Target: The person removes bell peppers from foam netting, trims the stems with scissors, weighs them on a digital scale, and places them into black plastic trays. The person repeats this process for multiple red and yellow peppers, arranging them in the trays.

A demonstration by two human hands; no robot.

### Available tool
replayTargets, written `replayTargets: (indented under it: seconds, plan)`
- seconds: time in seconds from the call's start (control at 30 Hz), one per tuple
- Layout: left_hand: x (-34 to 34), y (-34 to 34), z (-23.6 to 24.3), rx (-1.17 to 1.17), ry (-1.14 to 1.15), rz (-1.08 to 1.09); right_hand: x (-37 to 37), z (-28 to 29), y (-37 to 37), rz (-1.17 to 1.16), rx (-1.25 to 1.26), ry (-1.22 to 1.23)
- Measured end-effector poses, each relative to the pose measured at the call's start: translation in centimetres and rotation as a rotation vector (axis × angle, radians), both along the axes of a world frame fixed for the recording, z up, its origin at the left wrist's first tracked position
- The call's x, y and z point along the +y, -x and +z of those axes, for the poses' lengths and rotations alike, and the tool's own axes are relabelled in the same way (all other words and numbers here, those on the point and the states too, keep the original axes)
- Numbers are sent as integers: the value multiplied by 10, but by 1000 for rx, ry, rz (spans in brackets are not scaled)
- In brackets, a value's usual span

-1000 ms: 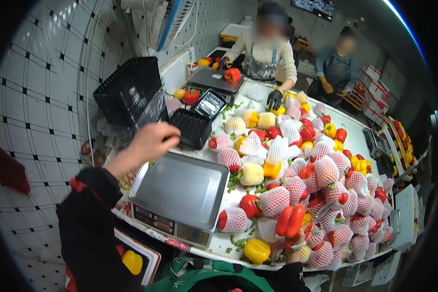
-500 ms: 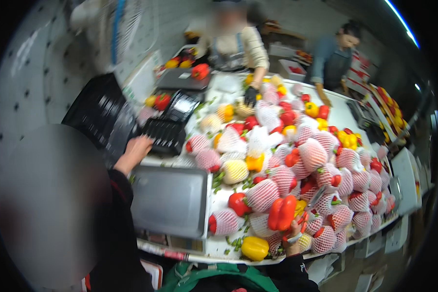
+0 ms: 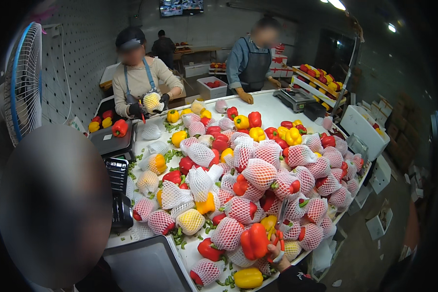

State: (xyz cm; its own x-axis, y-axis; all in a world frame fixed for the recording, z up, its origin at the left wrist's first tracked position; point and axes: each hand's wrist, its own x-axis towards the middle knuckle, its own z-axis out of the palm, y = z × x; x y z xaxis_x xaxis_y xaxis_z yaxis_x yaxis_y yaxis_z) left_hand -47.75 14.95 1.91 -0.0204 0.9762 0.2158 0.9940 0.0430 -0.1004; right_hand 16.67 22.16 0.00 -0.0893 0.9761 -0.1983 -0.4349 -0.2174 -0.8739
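My right hand (image 3: 279, 257) is low at the front edge of the table, its fingers closed on scissors (image 3: 279, 237) with orange-red handles and blades pointing up over the pile. Against its left side is a bare red bell pepper (image 3: 254, 242); whether the fingers also grip it I cannot tell. A yellow bell pepper (image 3: 248, 278) lies just below. Around the hand are several peppers in white foam nets, such as a netted red pepper (image 3: 228, 233). My left hand is out of sight; only dark sleeve cloth shows at lower left, beneath a blurred patch.
A grey tray (image 3: 151, 263) and black plastic trays (image 3: 117, 175) are at left, near a scale (image 3: 113, 141) and a fan (image 3: 23, 82). Across the white table (image 3: 272, 104), one person handles a netted yellow pepper (image 3: 153, 102); another stands beside a second scale (image 3: 294, 98). Green stem bits are scattered about.
The view has swung up and to the right. My left hand, earlier at the black trays, no longer shows. The person opposite now holds up a netted yellow pepper. My right hand keeps the scissors.
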Motion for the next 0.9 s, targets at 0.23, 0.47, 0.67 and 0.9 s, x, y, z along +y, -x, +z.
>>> replayTargets:
  seconds: [0.23, 0.47, 0.67, 0.9]
  plan:
    - [3, -3, 10, -40, -19, -176, 1, -2, 6, -40, -8, 25]
    - [-3, -3, 14, -14, 32, -158, 7, -1, 11, -13, 19, 3]
    - [-2, -1, 7, 26, 57, -131, 8, 0, 10, 5, 28, -24]
    - [-3, -11, 17, 8, -72, -139, 7, 3, 10, 30, 34, -63]
